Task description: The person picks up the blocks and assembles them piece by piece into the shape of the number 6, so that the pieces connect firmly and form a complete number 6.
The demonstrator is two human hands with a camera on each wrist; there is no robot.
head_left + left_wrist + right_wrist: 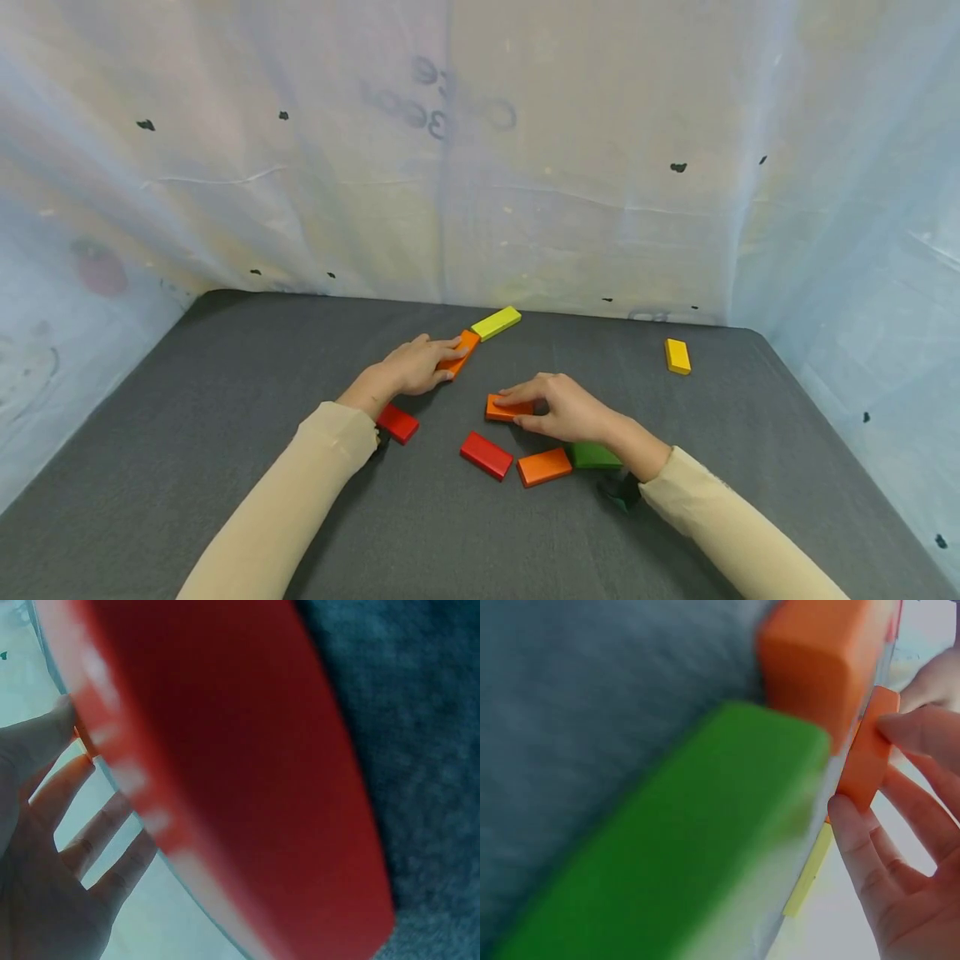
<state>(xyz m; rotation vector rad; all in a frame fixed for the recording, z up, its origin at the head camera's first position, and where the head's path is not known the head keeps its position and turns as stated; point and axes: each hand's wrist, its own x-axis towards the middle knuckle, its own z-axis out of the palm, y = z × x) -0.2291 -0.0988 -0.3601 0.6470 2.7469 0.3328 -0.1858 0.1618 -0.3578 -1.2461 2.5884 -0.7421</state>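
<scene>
My left hand (414, 367) pinches an orange block (467, 343) between thumb and fingers, its far end beside a yellow-green block (497, 323). Nearer to me, my right hand (564, 408) grips another orange block (508, 407); the right wrist view shows this orange block (866, 761) between thumb and fingertips. A red block (401, 425) lies beside my left wrist and fills much of the left wrist view as a large red shape (247, 780). Under my right wrist sits a green block (594, 456), partly covered by the forearm.
In front of me, a red block (486, 455) and a third orange block (544, 467) lie in a row with the green one. A yellow block (677, 357) stands apart at the far right. Pale sheeting (570, 233) encloses the dark grey table (420, 533) at back and sides.
</scene>
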